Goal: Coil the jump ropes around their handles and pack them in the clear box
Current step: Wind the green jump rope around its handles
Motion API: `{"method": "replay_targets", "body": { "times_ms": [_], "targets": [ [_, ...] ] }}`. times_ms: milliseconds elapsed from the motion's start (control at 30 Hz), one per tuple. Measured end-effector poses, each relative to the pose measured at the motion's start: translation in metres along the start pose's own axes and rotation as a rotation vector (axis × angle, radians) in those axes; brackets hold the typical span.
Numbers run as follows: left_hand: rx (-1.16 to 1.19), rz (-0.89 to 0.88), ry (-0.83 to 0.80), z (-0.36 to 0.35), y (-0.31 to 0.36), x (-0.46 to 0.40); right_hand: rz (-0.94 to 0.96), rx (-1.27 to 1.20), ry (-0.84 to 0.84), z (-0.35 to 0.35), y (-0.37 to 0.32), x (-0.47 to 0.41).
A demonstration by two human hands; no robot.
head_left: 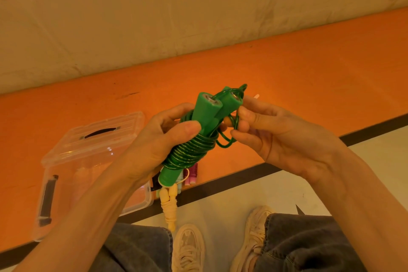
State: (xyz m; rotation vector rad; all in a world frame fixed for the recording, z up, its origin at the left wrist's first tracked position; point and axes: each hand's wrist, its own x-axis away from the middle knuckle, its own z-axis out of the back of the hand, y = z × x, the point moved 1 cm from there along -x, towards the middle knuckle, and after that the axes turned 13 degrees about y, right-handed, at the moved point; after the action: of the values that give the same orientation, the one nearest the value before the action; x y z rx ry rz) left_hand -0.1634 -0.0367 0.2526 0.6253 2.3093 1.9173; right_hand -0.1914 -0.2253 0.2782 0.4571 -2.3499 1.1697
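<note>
Green rope (pixel 194 150) is nearly done: coils wrap both handles (pixel 204 115), which sit side by side with their long axis running from lower left, near your left wrist, up and right toward the wall. Your left hand (pixel 154 146) is the grip on the bundle, fingers curled round it, thumb pressed across the top coils. Your right hand (pixel 271 132) pinches the last loose loop (pixel 229 137), which hangs just right of the bundle, below the handle caps.

The next move turns on this: the loose tail lies on the right side, close to the cap end, so your right hand is the one to tuck it. Keep the left thumb down or the coils will likely slacken.

Clear box (pixel 92 168) sits on the orange table (pixel 287 73), down and left of the bundle, nearer your left hand. Lid (pixel 99 132) looks to be on; can't confirm latched. Faint pale shapes show through the wall; can't tell what they are.

Yellow rope (pixel 169 203), already coiled, lies beside the box's right end, poking over the table edge. A pink one (pixel 192 174) is just behind it, partly hidden by the green handles.
</note>
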Motion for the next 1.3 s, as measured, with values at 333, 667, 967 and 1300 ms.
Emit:
{"method": "replay_targets", "body": {
  "times_ms": [333, 667, 967, 1300],
  "targets": [
    [-0.198, -0.219, -0.014, 0.004, 0.007, 0.004, 0.060, 0.071, -0.080, 0.005, 0.002, -0.007],
    [-0.619, -0.520, 0.105, 0.003, 0.008, 0.007, 0.048, 0.130, -0.151, 0.013, -0.007, -0.007],
    [-0.972, -0.667, 0.151, 0.001, 0.001, 0.004, 0.542, 0.780, 0.189, 0.019, -0.001, -0.016],
    [-0.919, -0.581, 0.156, -0.005, -0.001, 0.001, 0.377, 0.054, 0.198, 0.031, -0.016, -0.024]
  ]
}}
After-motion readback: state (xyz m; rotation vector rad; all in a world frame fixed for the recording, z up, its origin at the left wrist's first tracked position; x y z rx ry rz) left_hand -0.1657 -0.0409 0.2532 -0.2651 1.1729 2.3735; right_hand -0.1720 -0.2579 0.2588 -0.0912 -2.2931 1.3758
